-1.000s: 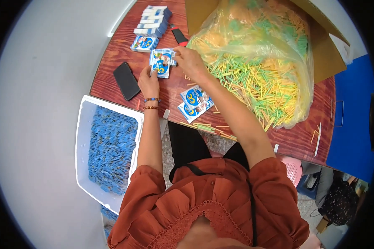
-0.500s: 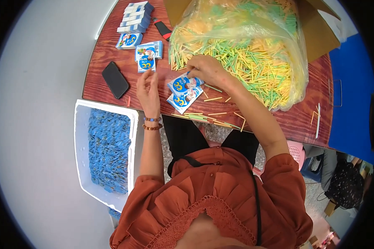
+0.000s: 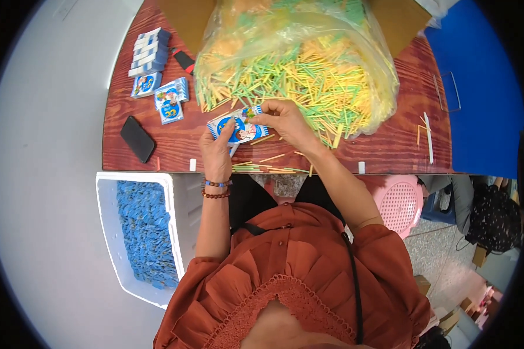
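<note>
Packet (image 3: pixel 239 129) gripped in both my hands, just before the bag (image 3: pixel 308 70).
Left hand (image 3: pixel 216 152) and right hand (image 3: pixel 282 119) pinch it; finished packets (image 3: pixel 148 49) lie stacked left of the bag, many sticks (image 3: pixel 308 87) unpacked.

Small packing wkshop, bulk bag of sticks (image 3: pixel 308 70), crate of blue packets (image 3: pixel 145 232), wooden table (image 3: pixel 390 148)

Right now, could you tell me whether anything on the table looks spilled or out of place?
Yes: a few loose green and yellow sticks lie scattered along the table's near edge, outside the big plastic bag. Several more lie apart at the right. Both hands, left and right, hold a small blue packet.
</note>
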The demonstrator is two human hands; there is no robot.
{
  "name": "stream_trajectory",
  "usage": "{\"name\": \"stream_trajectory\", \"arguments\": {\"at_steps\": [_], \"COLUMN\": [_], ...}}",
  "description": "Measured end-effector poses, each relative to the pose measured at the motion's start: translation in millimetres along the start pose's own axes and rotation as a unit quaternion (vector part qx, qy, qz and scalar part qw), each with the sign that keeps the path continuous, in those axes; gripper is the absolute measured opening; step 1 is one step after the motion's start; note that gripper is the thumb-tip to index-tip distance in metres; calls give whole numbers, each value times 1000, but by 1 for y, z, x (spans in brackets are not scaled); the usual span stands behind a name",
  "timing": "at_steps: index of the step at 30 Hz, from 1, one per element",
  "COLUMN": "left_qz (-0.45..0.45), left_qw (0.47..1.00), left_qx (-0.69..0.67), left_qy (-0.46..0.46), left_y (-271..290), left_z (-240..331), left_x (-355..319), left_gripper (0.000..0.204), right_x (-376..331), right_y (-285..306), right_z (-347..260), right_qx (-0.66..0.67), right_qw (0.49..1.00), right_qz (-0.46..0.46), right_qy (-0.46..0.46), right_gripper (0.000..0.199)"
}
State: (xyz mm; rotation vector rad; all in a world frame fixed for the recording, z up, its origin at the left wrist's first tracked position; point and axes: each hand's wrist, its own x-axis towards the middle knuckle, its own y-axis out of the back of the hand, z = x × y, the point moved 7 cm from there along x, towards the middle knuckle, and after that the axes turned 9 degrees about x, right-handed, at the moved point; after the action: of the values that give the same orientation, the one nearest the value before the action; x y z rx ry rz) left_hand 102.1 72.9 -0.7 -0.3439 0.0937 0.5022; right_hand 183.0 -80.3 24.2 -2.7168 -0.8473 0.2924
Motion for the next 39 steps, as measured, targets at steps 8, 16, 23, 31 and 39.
{"name": "stream_trajectory", "arguments": {"at_steps": [8, 16, 23, 31, 39], "left_qz": [-10, 17, 46, -32, -95], "left_qw": [998, 995, 994, 982, 963], "left_qx": [-39, -60, -44, -160, -226], "left_qy": [45, 82, 84, 97, 115], "left_y": [-29, -50, -33, -54, -49], "left_z": [-22, -28, -32, -37, -47], "left_x": [-12, -23, -22, -23, -20], "left_gripper": [11, 11, 13, 16, 17], "right_x": [-26, -35, -51, -19, -9], "right_y": [30, 56, 119, 86, 77], "right_z": [-5, -5, -74, -45, -41], "right_qx": [2, -73, -511, -787, -822], "right_qw": [995, 995, 826, 603, 531], "right_qz": [77, 53, 142, -12, -28], "right_qy": [64, 40, 190, 129, 204], "right_gripper": [18, 15, 13, 13, 12]}}
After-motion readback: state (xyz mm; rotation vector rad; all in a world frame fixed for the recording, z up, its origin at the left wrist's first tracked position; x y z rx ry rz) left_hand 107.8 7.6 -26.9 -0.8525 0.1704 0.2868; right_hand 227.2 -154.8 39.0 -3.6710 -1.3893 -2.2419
